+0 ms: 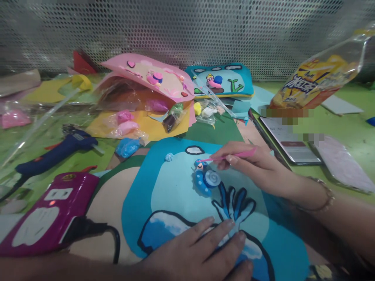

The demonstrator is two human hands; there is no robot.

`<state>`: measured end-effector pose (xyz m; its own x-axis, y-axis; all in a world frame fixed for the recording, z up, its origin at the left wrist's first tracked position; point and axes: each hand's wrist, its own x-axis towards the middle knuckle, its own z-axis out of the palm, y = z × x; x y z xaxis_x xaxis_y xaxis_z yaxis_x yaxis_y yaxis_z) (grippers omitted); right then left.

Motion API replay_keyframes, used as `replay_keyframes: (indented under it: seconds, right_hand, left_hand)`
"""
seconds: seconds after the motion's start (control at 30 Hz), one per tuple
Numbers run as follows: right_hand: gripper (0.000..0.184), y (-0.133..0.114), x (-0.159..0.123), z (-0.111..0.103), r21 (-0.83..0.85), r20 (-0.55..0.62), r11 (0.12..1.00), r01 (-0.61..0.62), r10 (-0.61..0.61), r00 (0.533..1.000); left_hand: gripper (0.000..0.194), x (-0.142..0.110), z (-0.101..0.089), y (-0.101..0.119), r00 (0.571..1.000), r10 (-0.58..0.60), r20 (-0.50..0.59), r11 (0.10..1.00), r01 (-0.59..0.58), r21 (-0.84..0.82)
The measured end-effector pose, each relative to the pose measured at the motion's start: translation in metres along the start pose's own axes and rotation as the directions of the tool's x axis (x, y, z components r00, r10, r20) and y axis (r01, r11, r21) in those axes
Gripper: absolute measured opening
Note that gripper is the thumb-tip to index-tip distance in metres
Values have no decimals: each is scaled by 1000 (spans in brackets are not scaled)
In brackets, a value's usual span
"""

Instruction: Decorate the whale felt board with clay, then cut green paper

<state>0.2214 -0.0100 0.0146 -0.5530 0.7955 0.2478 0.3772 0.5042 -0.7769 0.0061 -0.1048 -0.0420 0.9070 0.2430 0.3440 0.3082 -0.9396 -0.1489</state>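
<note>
My right hand [252, 164] pinches a thin pink modelling tool [240, 153]. The tool's tip touches or hovers at the head of a blue clay snail [202, 183], which has white spots and a spiral shell. The snail sits on a blue paper picture [172, 191] with clouds and a dark-outlined plant [234, 205]. Fingers spread, my left hand [202, 249] lies flat on the lower part of the picture, covering some of its blue and white shape. A small pale blue clay shell [169, 157] is at the upper left of the sheet.
At the left lie a blue glue gun [58, 150] and a magenta power strip [49, 214] with a plugged-in black cord. Bagged clay [127, 147] and two finished snail pictures, one pink [140, 74], are behind. A phone [290, 138] and a snack bag [310, 82] stand right.
</note>
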Motion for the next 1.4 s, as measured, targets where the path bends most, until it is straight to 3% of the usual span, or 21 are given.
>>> replay_keyframes:
  seconds: [0.1, 0.2, 0.27, 0.37, 0.6, 0.87, 1.1, 1.3, 1.4]
  right_hand:
    - [28, 3, 0, 1, -32, 45, 999, 32, -31, 998]
    - [29, 5, 0, 1, -63, 87, 998, 29, -23, 996]
    - [30, 5, 0, 1, -76, 97, 997, 23, -15, 995]
    - [30, 6, 0, 1, -69, 90, 997, 19, -13, 996]
    - [30, 8, -1, 2, -54, 84, 999, 5, -1, 997]
    - [30, 9, -1, 3, 26, 89, 998, -49, 46, 995]
    - [34, 12, 1, 6, -14, 100, 995, -97, 98, 990]
    - [36, 13, 2, 6, -50, 80, 991, -121, 125, 989]
    - [35, 12, 2, 7, -17, 76, 992, -125, 126, 989]
  left_hand:
    - [37, 1, 1, 1, 999, -6, -41, 1000, 6, 6]
    - [43, 1, 2, 1, 989, -128, -69, 991, 129, 21]
    - [50, 1, 3, 2, 974, -219, -52, 975, 220, 26]
    - [54, -1, 5, 2, 963, -270, 11, 962, 269, 45]
    - [55, -2, 3, 0, 962, -259, 82, 966, 257, 38]
    - [53, -2, 4, 1, 956, -280, 85, 960, 280, 15]
    - [53, -1, 6, 1, 956, -289, 56, 957, 288, 10]
    - [50, 2, 0, 4, 929, -335, 157, 942, 336, 18]
    - [50, 1, 2, 4, 934, -333, 126, 943, 332, 30]
